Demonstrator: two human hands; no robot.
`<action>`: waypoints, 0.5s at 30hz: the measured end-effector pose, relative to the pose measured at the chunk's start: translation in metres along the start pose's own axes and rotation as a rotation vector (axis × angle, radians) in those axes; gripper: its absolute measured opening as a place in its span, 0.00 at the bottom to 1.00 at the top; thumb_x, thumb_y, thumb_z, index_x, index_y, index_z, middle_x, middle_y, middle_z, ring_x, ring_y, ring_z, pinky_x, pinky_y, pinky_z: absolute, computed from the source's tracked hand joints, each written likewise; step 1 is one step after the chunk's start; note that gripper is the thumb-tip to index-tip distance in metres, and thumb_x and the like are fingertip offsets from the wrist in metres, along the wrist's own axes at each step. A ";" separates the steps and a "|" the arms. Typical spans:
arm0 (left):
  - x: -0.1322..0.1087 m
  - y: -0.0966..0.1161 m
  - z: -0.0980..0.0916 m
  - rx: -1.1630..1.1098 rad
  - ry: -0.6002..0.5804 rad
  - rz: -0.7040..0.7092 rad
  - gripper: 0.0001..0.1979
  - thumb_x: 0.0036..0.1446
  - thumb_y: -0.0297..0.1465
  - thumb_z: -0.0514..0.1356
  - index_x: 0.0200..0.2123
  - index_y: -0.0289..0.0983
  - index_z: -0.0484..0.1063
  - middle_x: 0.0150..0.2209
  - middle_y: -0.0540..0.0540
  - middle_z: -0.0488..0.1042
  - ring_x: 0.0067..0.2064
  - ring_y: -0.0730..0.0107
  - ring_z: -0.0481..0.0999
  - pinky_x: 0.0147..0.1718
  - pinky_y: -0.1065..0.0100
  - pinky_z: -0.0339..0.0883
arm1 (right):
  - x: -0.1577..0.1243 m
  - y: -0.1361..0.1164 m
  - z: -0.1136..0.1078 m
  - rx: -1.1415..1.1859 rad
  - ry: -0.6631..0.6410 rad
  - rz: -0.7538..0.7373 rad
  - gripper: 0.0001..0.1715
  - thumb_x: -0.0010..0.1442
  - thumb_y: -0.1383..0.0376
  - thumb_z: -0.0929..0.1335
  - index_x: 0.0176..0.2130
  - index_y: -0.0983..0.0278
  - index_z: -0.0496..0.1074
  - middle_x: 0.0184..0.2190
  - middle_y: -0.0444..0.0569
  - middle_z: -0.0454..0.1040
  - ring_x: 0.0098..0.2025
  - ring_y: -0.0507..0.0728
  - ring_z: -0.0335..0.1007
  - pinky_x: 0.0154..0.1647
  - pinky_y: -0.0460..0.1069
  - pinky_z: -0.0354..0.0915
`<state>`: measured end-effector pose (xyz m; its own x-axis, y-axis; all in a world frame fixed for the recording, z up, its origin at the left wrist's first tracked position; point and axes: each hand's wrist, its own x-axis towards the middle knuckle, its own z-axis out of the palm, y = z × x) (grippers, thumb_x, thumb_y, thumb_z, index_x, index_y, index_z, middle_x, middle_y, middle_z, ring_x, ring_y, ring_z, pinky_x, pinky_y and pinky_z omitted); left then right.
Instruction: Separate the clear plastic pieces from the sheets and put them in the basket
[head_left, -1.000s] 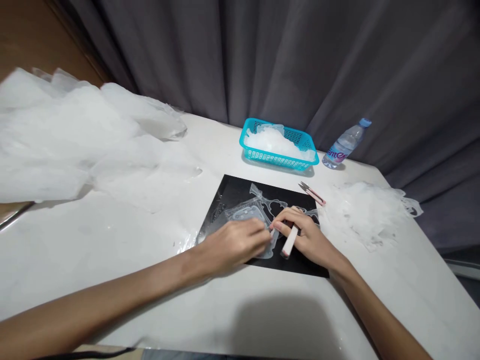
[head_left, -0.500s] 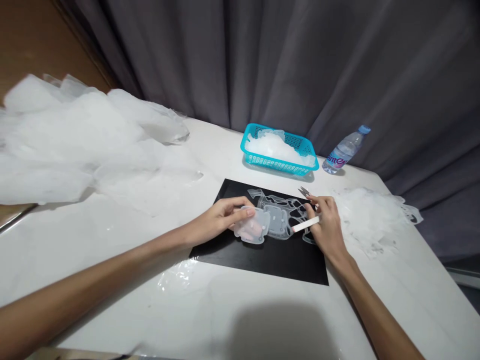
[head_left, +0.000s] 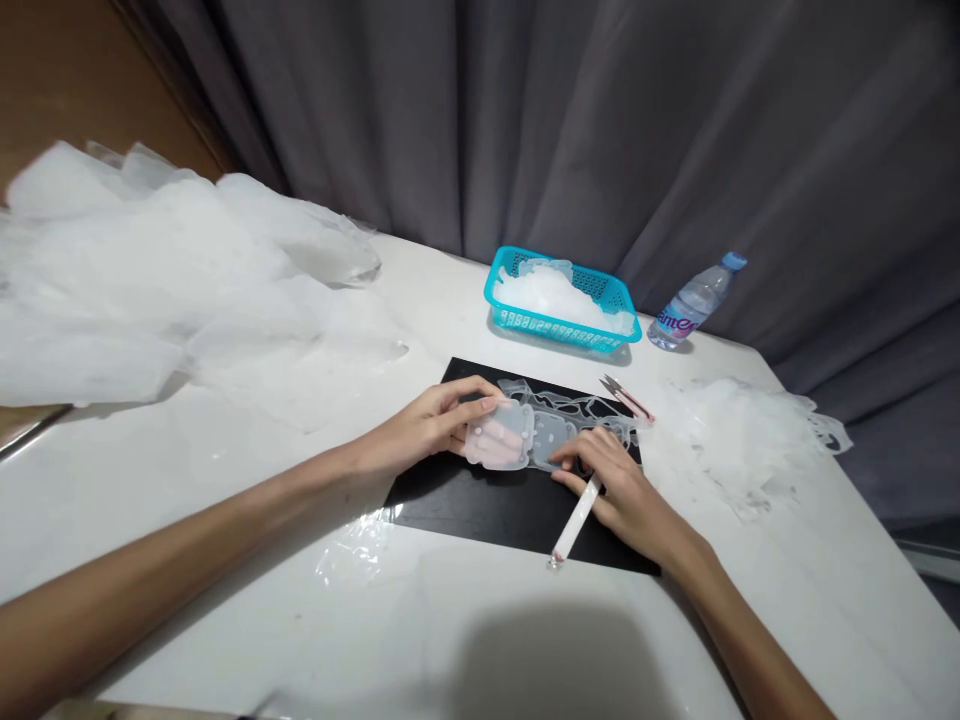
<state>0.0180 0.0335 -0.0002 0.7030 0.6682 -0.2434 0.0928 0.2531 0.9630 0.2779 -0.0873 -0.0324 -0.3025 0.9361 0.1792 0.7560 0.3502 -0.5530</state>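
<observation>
1. Fingertips of my right hand (head_left: 619,490) rest at the near right side of a flat, grey-looking translucent plastic piece (head_left: 551,432) lying on a thin black rectangular mat (head_left: 480,505). It's just left of that hand, so the right is nearer to it than the left. My fingers hide part of it, so no clue about its long axis.

2. My left hand (head_left: 439,425) is closed on a flat, frosted see-through plastic piece (head_left: 499,435), thumb on top, other fingers showing pinkish through it from below. It's held up over the mat, its right edge meeting the lying piece's left edge from where I look. Can't tell if they touch.

3. My right hand is curled around a slim white stick (head_left: 576,520), long axis slanting down and left, toward me. Whether the fingertips also pinch the lying piece, can't tell.

4. Shape-wise, the held piece is squarish with a rounded, wavy outline and little pale dots. Behind the pair lies loopy clear film (head_left: 514,388), glossy and full of holes.

5. Around that: slim metal snips with pink handles (head_left: 628,398) by the mat's far right corner, crinkly white scraps (head_left: 742,440) beyond my right hand, and a turquoise perforated plastic basket (head_left: 540,325) farther back.
</observation>
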 end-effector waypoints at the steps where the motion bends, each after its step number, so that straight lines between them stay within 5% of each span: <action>1: 0.000 0.000 -0.001 0.013 0.004 0.003 0.20 0.64 0.48 0.67 0.47 0.38 0.73 0.35 0.47 0.78 0.36 0.65 0.80 0.36 0.66 0.72 | 0.000 0.001 -0.001 0.031 0.000 0.017 0.06 0.76 0.61 0.65 0.49 0.57 0.71 0.40 0.50 0.74 0.45 0.61 0.69 0.48 0.57 0.67; 15: -0.001 0.004 -0.005 0.043 -0.008 0.069 0.20 0.63 0.45 0.68 0.48 0.37 0.72 0.27 0.54 0.73 0.29 0.72 0.73 0.32 0.69 0.66 | -0.003 0.000 -0.010 0.069 -0.066 0.035 0.07 0.74 0.61 0.67 0.40 0.58 0.72 0.37 0.47 0.76 0.41 0.60 0.66 0.47 0.58 0.63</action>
<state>0.0141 0.0370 0.0034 0.7143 0.6776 -0.1751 0.0735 0.1762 0.9816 0.2842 -0.0898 -0.0245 -0.3161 0.9427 0.1066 0.7253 0.3125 -0.6134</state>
